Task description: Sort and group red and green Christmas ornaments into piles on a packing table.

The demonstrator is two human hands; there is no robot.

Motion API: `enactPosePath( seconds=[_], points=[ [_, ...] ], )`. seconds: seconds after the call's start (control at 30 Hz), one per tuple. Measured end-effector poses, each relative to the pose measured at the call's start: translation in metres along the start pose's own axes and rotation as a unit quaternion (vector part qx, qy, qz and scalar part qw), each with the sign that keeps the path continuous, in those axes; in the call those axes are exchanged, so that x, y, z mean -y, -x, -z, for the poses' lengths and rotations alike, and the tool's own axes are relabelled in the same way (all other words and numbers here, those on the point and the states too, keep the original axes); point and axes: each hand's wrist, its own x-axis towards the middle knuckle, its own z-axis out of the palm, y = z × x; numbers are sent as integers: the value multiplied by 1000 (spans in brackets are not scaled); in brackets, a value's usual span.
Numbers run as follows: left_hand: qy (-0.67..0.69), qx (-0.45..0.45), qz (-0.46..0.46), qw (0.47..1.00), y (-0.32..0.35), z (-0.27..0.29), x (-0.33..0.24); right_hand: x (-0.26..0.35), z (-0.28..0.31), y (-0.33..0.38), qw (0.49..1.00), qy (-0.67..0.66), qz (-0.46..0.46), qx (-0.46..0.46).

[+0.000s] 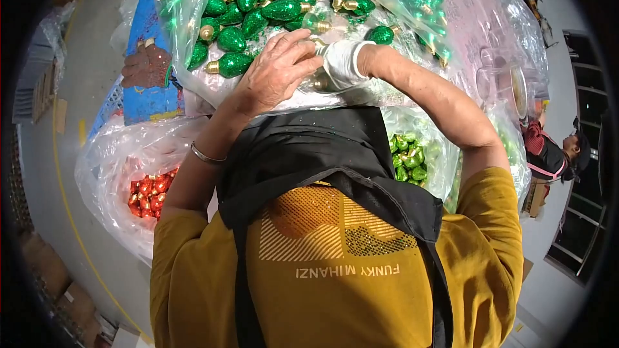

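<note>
My bare left hand [282, 69] reaches across to my right hand [343, 64], which wears a white glove. The left fingers are bent and pressed together at the glove's finger end; what they grip, if anything, is hidden. The right fingers are hidden too. Just beyond both hands lies a clear bulb-shaped ornament with a gold cap [320, 27]. Green glitter bulb ornaments [282, 9] with gold caps are heaped ahead, inside clear plastic sheeting [187, 45]. One green bulb [230, 64] lies left of my left hand, and another [382, 35] beyond my right wrist.
A clear bag holds shiny red ornaments [150, 193] at lower left; another holds light green ones [409, 158] at right. A brown work glove [147, 66] lies on a blue surface [138, 100]. Another person [548, 151] is at far right.
</note>
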Motion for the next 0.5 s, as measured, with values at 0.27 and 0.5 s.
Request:
enactPosePath(
  seconds=[0.27,0.5],
  points=[
    [-18,25,-24,999,-7,9,-6,23,50,9,983,45,-173,50],
    [18,8,-10,1000,-12,2,-1,23,35,-8,998,-7,-67,-12]
  ],
)
